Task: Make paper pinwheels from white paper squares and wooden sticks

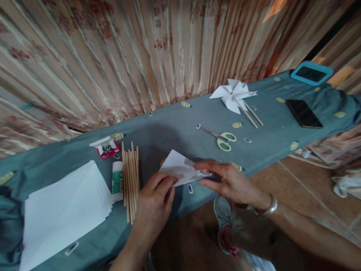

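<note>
A folded piece of white paper (178,165) lies at the near edge of the cloth-covered table, between my hands. My left hand (158,194) pinches its left corner with fingers curled. At the right corner, the thumb and fingers of my right hand (230,181) close on the paper. Just left of my left hand lies a bundle of wooden sticks (132,179), beside a green and white glue stick (117,181). Scissors (220,139) with light green handles rest beyond my right hand, blades pointing away to the left.
A stack of white paper (63,212) covers the left side. Behind the sticks stands an open small red box (106,148). Toward the right are white paper pinwheels (234,96) on sticks, a black phone (303,113) and a blue-framed device (312,73). A curtain (140,46) hangs behind.
</note>
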The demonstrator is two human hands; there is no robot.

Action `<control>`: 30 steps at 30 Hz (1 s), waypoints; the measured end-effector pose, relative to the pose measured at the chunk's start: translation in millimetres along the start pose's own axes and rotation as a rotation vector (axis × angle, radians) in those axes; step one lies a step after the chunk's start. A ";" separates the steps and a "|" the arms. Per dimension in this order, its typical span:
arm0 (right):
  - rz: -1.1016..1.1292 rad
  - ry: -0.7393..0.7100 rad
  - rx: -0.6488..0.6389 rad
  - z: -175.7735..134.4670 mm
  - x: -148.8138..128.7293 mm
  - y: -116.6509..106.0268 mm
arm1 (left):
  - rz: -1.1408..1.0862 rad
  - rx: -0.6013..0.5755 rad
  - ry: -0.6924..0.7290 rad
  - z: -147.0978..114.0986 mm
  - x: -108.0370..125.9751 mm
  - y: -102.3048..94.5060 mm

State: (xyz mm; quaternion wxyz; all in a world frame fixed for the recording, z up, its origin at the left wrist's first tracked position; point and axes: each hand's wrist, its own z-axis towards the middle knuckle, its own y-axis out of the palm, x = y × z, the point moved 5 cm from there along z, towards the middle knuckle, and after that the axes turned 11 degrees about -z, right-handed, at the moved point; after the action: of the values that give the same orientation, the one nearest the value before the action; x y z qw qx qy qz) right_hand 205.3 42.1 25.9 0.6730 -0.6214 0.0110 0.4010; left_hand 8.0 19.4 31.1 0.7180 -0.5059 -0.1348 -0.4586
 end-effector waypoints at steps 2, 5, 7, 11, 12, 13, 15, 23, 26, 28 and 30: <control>0.070 0.061 -0.074 2.0 7.8 2.4 | -0.002 -0.045 0.005 -3.8 2.6 3.8; 0.094 0.117 -0.099 5.3 16.7 6.0 | -0.015 -0.119 -0.026 -9.9 -1.6 9.3; 0.083 0.136 -0.092 8.3 19.2 8.6 | -0.031 -0.144 -0.076 -13.6 -8.3 10.9; -0.003 0.173 -0.077 15.0 18.6 12.4 | -0.037 -0.115 -0.231 -19.1 -24.7 9.1; -0.027 0.184 -0.075 16.4 18.1 13.1 | -0.022 -0.106 -0.265 -20.2 -28.0 8.6; -0.049 0.193 -0.071 17.6 17.5 13.8 | -0.004 -0.100 -0.290 -21.2 -30.8 8.4; -0.091 0.195 -0.058 19.5 15.4 14.9 | 0.022 -0.091 -0.314 -22.5 -34.2 8.5; -0.230 0.166 -0.034 25.5 8.9 18.4 | -0.001 -0.089 -0.341 -27.0 -39.3 10.2; -0.209 0.209 -0.068 26.7 9.2 19.3 | -0.028 -0.085 -0.326 -27.3 -36.5 9.8; -0.182 0.226 -0.065 26.5 8.7 19.2 | -0.053 -0.074 -0.284 -26.8 -32.0 9.1; -0.156 0.222 -0.036 26.0 7.8 19.3 | -0.072 -0.068 -0.236 -27.1 -27.6 8.7</control>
State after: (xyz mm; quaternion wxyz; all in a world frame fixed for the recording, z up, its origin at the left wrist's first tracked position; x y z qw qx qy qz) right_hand 187.3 66.3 11.9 0.6856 -0.6728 0.0297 0.2763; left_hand -7.4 11.4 -4.6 0.6628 -0.5751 -0.2207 -0.4257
